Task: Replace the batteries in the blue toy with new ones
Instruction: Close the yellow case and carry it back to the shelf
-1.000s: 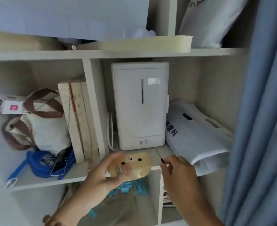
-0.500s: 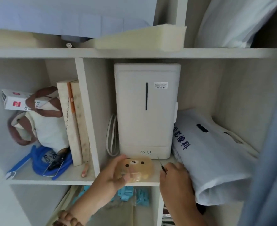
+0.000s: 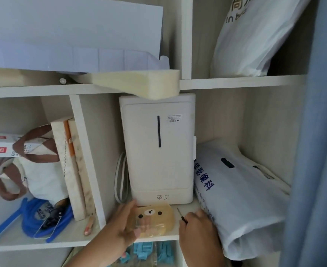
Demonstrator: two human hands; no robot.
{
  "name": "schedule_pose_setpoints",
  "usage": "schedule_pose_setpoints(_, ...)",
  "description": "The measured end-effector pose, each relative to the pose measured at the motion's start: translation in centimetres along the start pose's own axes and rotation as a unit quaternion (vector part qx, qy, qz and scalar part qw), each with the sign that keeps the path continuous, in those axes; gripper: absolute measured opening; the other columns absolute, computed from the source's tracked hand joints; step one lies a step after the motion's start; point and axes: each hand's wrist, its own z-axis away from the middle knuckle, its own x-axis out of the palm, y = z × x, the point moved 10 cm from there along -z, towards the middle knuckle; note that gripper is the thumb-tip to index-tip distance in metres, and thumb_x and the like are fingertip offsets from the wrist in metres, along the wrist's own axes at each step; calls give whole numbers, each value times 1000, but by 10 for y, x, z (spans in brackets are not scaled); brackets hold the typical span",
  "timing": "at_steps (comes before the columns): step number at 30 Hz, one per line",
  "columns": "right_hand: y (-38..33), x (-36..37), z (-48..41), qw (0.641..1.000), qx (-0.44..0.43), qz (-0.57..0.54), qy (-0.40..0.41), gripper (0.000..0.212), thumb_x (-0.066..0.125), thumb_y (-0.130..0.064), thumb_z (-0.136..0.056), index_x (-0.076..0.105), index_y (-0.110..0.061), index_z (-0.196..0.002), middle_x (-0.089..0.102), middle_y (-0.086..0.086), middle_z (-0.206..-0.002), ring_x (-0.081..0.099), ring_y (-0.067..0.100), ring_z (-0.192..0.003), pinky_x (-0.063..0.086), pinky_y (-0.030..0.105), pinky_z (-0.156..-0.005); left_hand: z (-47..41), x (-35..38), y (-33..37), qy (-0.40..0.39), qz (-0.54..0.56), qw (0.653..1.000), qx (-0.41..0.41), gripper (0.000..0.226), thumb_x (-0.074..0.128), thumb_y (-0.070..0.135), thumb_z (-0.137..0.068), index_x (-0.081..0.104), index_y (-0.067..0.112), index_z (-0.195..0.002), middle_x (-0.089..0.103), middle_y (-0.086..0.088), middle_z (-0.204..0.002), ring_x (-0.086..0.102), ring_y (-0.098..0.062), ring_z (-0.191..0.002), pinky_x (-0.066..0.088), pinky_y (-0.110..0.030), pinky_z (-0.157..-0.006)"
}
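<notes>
A small translucent case (image 3: 152, 221) – amber-yellow, rounded at the corners, with a brown bear face printed on its lid – lies flat at the front edge of the shelf (image 3: 175, 237), lid up. The left hand (image 3: 118, 228) grips it from the left side, thumb along the far edge, fingertips showing blurred through the plastic. Its contents cannot be made out. Just beside its right edge, a slim screwdriver (image 3: 181, 215) sticks out of the closed right hand (image 3: 196, 230) – dark handle, thin metal shaft tilted up and to the left.
</notes>
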Motion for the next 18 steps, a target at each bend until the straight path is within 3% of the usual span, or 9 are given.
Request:
schedule_pose_setpoints(1,-1,-1,0,1000,2,4,-1,54,99,-21,-3,52,-18,-29,49,1,-39,51,13,-28,38,21,-26,-2,-2,2,8,-16,1000,6,75,63,23,-96,16,38,-153,26,14,-153,54,-42,-126,51,-58,-90)
schedule_pose_setpoints(3,1,5,0,1000,13,10,-15,56,98,-30,0,52,-18,-30,49,1,-39,50,9,-28,35,17,-26,-9,0,5,15,24,1000,-3,64,63,19,-96,27,46,-141,34,4,-154,60,-29,-119,56,-40,-72)
schedule_pose_setpoints(6,7,17,-2,999,36,-16,-19,56,103,-23,-9,52,-16,-34,51,3,-45,49,16,-24,37,22,-24,-12,-4,3,61,115,990,-61,27,55,39,-98,45,27,-119,43,-14,-151,54,-30,-123,53,-27,-60)
schedule_pose_setpoints(8,8,23,0,998,51,-20,-29,55,104,-19,-16,53,-13,-35,51,5,-47,49,18,-23,39,26,-24,-10,1,5,46,112,992,-19,59,67,66,-75,45,36,-120,41,4,-143,47,-29,-135,56,-35,-85)
schedule_pose_setpoints(10,9,24,1,997,59,-21,-36,53,104,-19,-19,54,-13,-36,52,5,-49,49,19,-24,40,27,-24,-12,1,-4,42,6,999,4,70,69,56,-79,30,49,-136,27,20,-144,43,-23,-141,45,-47,-108)
schedule_pose_setpoints(12,9,21,3,996,71,-23,-39,52,104,-19,-21,54,-13,-36,52,5,-48,50,19,-24,40,26,-25,-12,-1,-12,37,-9,999,6,72,64,39,-93,21,40,-151,21,21,-149,40,-13,-140,45,-45,-110)
schedule_pose_setpoints(14,9,19,3,997,76,-6,-28,52,103,-18,-22,54,-13,-36,52,6,-48,50,20,-25,40,27,-25,-10,-2,-10,41,-26,999,-7,72,63,32,-95,20,38,-153,21,19,-151,49,-17,-133,54,-43,-100)
schedule_pose_setpoints(16,8,17,2,997,78,-2,-29,51,103,-18,-23,54,-13,-37,52,6,-48,51,20,-26,41,27,-26,-8,-1,-9,39,2,999,-28,74,65,23,-93,23,38,-152,23,14,-154,61,-25,-115,63,-37,-74)
schedule_pose_setpoints(18,8,24,2,995,72,0,-63,50,103,-22,-24,55,-15,-37,53,4,-49,52,18,-28,43,28,-28,-7,0,-7,33,5,999,-37,72,64,20,-94,25,36,-152,24,10,-155,60,-25,-116,62,-35,-73)
